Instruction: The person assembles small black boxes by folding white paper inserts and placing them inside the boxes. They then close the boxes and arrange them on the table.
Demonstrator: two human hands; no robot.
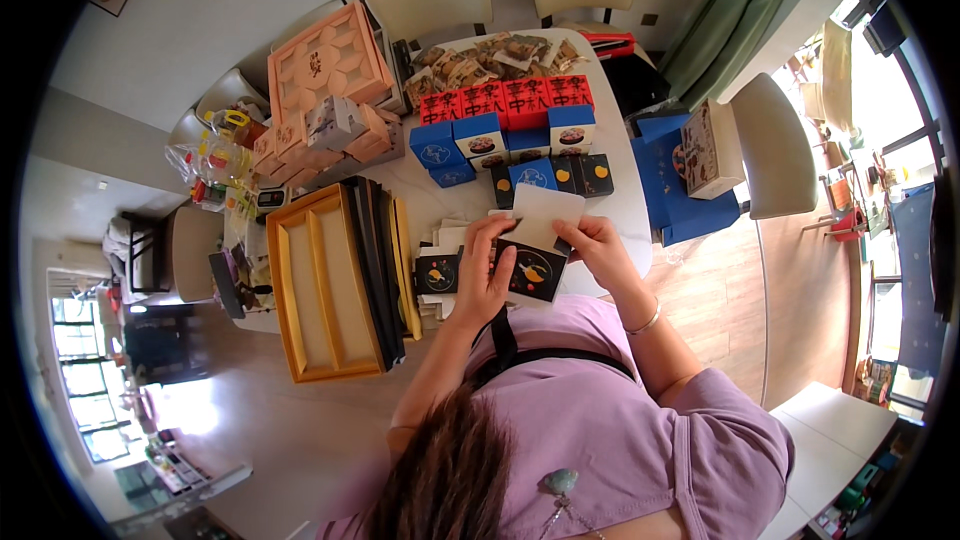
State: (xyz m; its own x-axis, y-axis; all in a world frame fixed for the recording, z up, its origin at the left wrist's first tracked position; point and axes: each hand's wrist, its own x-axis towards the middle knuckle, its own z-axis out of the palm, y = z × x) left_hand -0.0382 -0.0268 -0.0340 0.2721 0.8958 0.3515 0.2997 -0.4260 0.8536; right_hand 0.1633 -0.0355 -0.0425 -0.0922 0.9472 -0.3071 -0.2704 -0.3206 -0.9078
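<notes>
A partly folded black carton [538,274] with a yellow fruit picture is between my two hands, close to my body at the table's near edge. Its white inner flap [548,210] stands up and open. My left hand [487,268] grips the carton's left side, thumb over the printed face. At the upper right, my right hand [598,245] pinches the edge by the white flap. Left of the carton lies a stack of flat cartons [436,276], one dark printed face on top. Just beyond are small black boxes [597,175], closed up.
Blue boxes [437,147] and a row of red boxes [527,103] stand behind, with wrapped snack packets [500,60] farther back. Gold-rimmed trays [285,285] lean at the left; pink gift boxes [325,60] pile behind them. A large printed box [712,150] sits on the right.
</notes>
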